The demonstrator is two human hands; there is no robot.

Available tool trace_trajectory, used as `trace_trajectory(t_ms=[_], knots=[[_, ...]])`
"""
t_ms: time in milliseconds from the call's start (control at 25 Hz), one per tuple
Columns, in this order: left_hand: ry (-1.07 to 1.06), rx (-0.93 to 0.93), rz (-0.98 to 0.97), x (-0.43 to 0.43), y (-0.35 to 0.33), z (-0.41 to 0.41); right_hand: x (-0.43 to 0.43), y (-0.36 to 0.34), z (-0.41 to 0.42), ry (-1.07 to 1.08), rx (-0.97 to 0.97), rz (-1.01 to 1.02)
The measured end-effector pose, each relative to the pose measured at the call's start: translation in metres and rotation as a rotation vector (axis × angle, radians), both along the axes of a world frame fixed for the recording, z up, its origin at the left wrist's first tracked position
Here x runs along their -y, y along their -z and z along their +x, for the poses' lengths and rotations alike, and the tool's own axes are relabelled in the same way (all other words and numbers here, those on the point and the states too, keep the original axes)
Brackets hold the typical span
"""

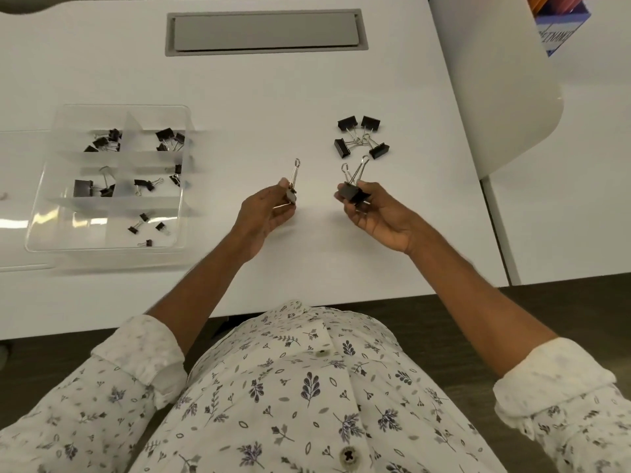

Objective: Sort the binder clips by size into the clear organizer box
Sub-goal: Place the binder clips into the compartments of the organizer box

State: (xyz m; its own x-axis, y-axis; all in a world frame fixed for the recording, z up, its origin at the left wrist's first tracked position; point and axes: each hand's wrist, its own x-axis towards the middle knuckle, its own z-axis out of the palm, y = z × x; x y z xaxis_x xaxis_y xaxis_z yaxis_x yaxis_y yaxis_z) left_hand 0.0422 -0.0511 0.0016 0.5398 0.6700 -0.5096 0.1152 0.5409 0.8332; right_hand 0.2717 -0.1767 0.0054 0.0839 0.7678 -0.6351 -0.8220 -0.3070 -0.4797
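Note:
My left hand pinches a black binder clip with its wire handles pointing up, held above the white desk. My right hand grips a larger black binder clip, handles spread upward. Just beyond my right hand, several black clips lie in a loose cluster on the desk. The clear organizer box sits at the left, well away from both hands. Its divided compartments hold black clips: several at the back, a large one in the middle row and small ones at the front.
A grey cable hatch is set into the white desk at the back. A white curved chair back or panel stands at the right, with a blue box behind it. The desk's front edge runs just above my shirt.

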Motion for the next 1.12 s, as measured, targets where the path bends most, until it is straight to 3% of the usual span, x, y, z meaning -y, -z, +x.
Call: trace_trajectory(t_ms=[120,320,480,600,760,880,1120], knots=[[-0.13,0.192,-0.221,-0.01,-0.008,-0.024,-0.019,-0.001,-0.044,-0.029,-0.089,0.024],[-0.254,0.298,-0.283,-0.043,-0.028,-0.086,-0.067,-0.015,-0.116,-0.026,-0.062,0.021],[-0.23,0.157,-0.003,-0.09,-0.044,-0.159,-0.122,-0.032,-0.183,-0.127,0.038,0.013],[-0.212,-0.157,0.366,-0.129,-0.048,-0.214,-0.168,-0.043,-0.235,-0.187,0.178,0.013],[-0.161,-0.434,0.63,-0.181,-0.041,-0.27,-0.216,-0.05,-0.287,-0.292,0.406,0.052],[-0.066,-0.547,0.694,-0.205,-0.031,-0.29,-0.241,-0.048,-0.315,-0.387,0.615,0.08],[-0.244,-0.421,0.655,-0.21,-0.021,-0.303,-0.274,-0.04,-0.342,-0.446,0.917,0.04]])
